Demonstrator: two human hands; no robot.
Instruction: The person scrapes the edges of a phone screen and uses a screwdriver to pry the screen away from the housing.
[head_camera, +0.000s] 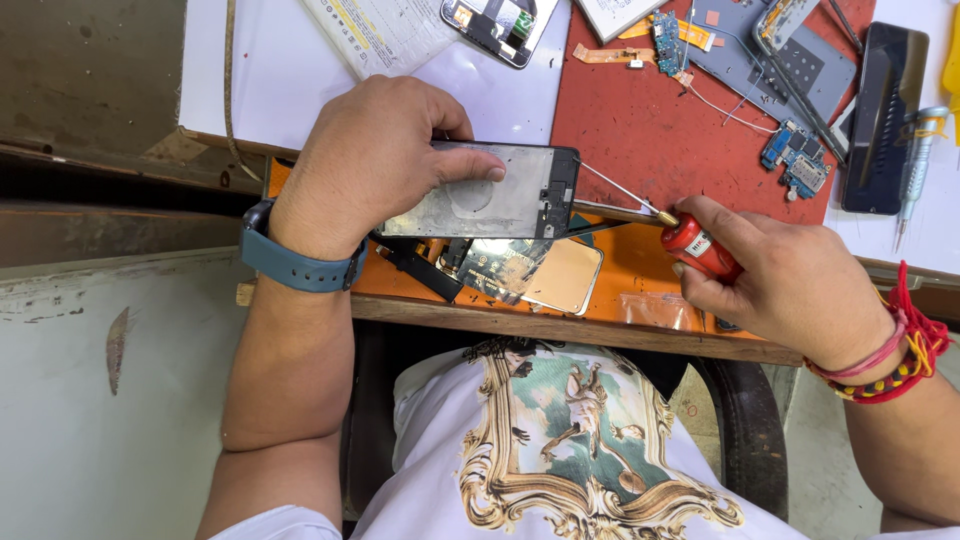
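Hands met over a stripped phone frame (490, 192) held just above the orange mat (640, 265): left hand (370, 165) closed round its end, right hand (790, 280) clenched on a red-handled screwdriver (690, 243), tip at the frame's edge. Thin and light, it looked easily bent, best gripped by its rims. Beyond, circuit boards (795, 160) and a dark phone (883, 115) littered the red surface (640, 130).

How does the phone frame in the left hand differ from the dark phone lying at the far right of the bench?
The phone frame is held off the bench by the left hand; the dark phone lies flat, untouched. The frame is stripped, showing bare grey metal; the dark phone shows a smooth, glossy black face. The frame lies crosswise in view, the dark phone nearly lengthwise. The right hand points a red-handled screwdriver at the frame's end. Both are slim rectangles.
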